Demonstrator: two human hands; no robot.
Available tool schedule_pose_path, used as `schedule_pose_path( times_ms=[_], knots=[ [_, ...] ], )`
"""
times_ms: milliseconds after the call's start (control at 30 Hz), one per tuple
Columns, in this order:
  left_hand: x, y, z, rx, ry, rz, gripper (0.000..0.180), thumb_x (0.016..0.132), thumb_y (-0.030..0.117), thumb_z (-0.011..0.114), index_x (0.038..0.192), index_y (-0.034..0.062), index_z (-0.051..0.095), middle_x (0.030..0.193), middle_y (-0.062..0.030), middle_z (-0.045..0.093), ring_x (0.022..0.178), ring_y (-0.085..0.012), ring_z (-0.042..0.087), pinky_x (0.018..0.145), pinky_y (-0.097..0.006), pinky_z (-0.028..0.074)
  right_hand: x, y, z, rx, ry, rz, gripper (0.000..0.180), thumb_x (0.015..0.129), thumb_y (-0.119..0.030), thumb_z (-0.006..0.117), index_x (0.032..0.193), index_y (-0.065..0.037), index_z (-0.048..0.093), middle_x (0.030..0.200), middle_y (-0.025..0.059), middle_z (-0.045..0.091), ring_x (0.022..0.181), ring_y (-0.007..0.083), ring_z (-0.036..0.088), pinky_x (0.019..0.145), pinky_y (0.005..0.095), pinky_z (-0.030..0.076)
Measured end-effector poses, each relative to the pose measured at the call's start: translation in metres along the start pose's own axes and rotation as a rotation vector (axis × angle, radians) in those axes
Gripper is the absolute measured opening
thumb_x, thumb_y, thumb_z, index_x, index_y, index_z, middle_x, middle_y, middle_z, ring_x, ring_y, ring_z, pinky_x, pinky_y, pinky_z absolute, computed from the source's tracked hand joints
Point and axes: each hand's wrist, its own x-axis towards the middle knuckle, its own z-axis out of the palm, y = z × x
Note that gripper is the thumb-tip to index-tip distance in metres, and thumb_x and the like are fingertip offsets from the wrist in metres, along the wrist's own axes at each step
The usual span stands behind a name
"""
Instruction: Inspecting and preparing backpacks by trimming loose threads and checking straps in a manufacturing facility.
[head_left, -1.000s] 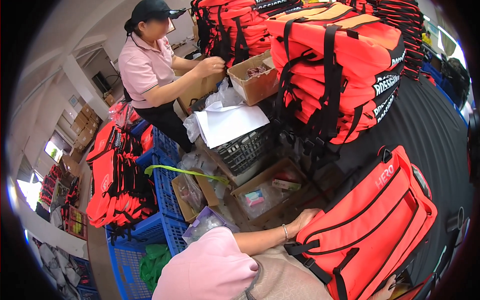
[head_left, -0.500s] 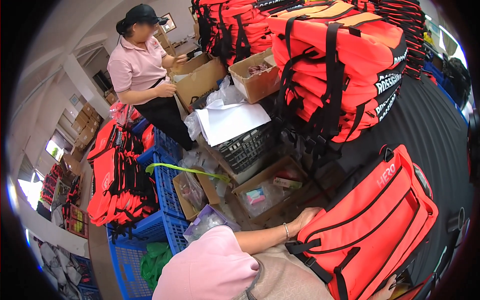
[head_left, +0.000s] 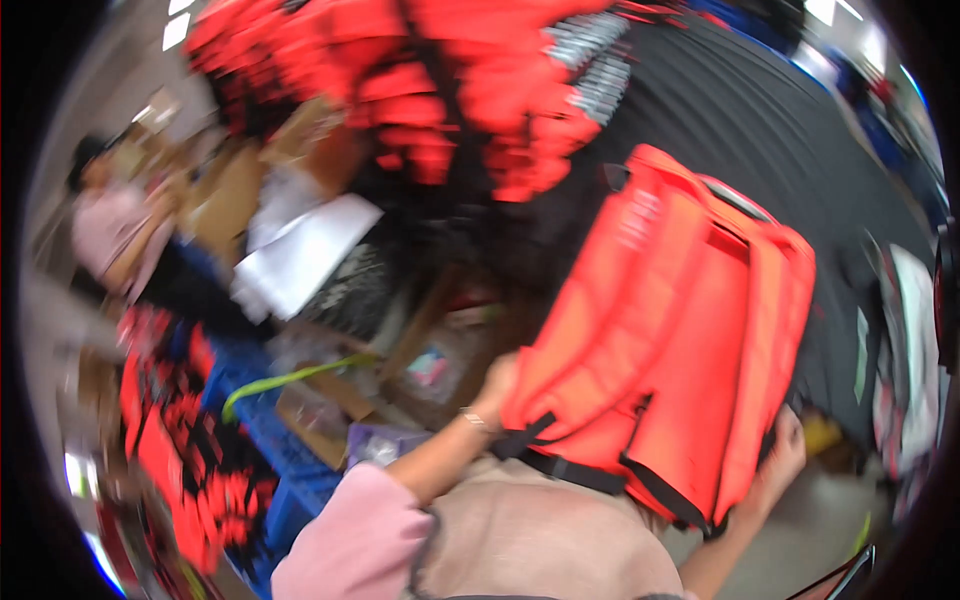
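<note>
A bright red-orange backpack (head_left: 685,365) with black trim and straps lies tilted at the front edge of the black-covered table, close against my body. Its shoulder-strap side faces up. My left hand (head_left: 498,388) grips the lower left edge of the bag, its fingers partly hidden behind the fabric. On the opposite side, my right hand (head_left: 785,452) is closed round the lower right edge, near a black strap. Motion blurs the picture somewhat.
A tall stack of red backpacks (head_left: 440,90) stands on the black table cover (head_left: 690,110). To the left are white papers (head_left: 305,255), open cardboard boxes (head_left: 225,195) and blue crates (head_left: 250,400). Another person (head_left: 120,225) stands at the far left. A grey-white bag (head_left: 905,350) is at the right.
My view has swung to the right. The backpack has turned more upright and moved closer to my body. My right hand has come further into view along its right edge.
</note>
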Motion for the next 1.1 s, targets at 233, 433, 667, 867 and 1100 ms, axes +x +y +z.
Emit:
schedule_pose_path(
  times_ms=[233, 433, 667, 867, 1100],
  knots=[
    [0.023, -0.015, -0.041, 0.105, -0.045, 0.122, 0.035, 0.097, 0.024, 0.046, 0.103, -0.0053, 0.065, 0.099, -0.0137, 0.069, 0.083, -0.0204, 0.067, 0.073, -0.033, 0.056, 0.003, 0.051, 0.009, 0.089, 0.104, 0.129, 0.023, 0.086, -0.023, 0.076, 0.091, -0.003, 0.065, 0.083, -0.0042, 0.058, 0.074, 0.0057, 0.049, 0.068, 0.0223, 0.041],
    [0.027, -0.021, -0.051, 0.161, -0.162, 0.155, 0.037, 0.099, 0.022, 0.042, 0.112, -0.0065, 0.060, 0.106, -0.0157, 0.067, 0.090, -0.0234, 0.067, 0.081, -0.036, 0.055, -0.010, 0.038, 0.007, 0.082, 0.121, 0.148, 0.024, 0.086, -0.024, 0.076, 0.090, -0.004, 0.064, 0.082, -0.0059, 0.056, 0.073, 0.0051, 0.048, 0.067, 0.0215, 0.040],
    [0.049, -0.013, -0.070, 0.371, -0.004, 0.286, 0.028, 0.098, 0.018, 0.048, 0.103, -0.0034, 0.066, 0.102, -0.0083, 0.069, 0.093, -0.0182, 0.064, 0.082, -0.032, 0.052, -0.006, 0.055, 0.013, 0.032, 0.184, 0.146, 0.024, 0.086, -0.026, 0.076, 0.089, -0.005, 0.064, 0.081, -0.0062, 0.054, 0.074, 0.0051, 0.047, 0.069, 0.0218, 0.039],
    [0.003, 0.073, 0.033, 0.593, 0.062, 0.962, 0.025, 0.101, 0.008, 0.048, 0.117, -0.0042, 0.063, 0.113, -0.0090, 0.065, 0.105, -0.0170, 0.060, 0.093, -0.031, 0.047, -0.005, 0.048, 0.019, 0.071, 0.147, 0.195, 0.025, 0.085, -0.027, 0.076, 0.087, -0.007, 0.062, 0.079, -0.0073, 0.052, 0.073, 0.0044, 0.044, 0.067, 0.0211, 0.037],
    [0.009, 0.096, 0.176, 1.208, -0.766, 1.234, 0.034, 0.088, 0.006, 0.063, 0.122, 0.0002, 0.062, 0.125, -0.0215, 0.060, 0.116, -0.0318, 0.059, 0.098, -0.038, 0.047, -0.010, 0.044, 0.018, 0.164, 0.156, 0.169, 0.021, 0.086, -0.023, 0.076, 0.087, -0.007, 0.063, 0.078, -0.0085, 0.053, 0.070, 0.0027, 0.044, 0.065, 0.0197, 0.037]
  ],
)
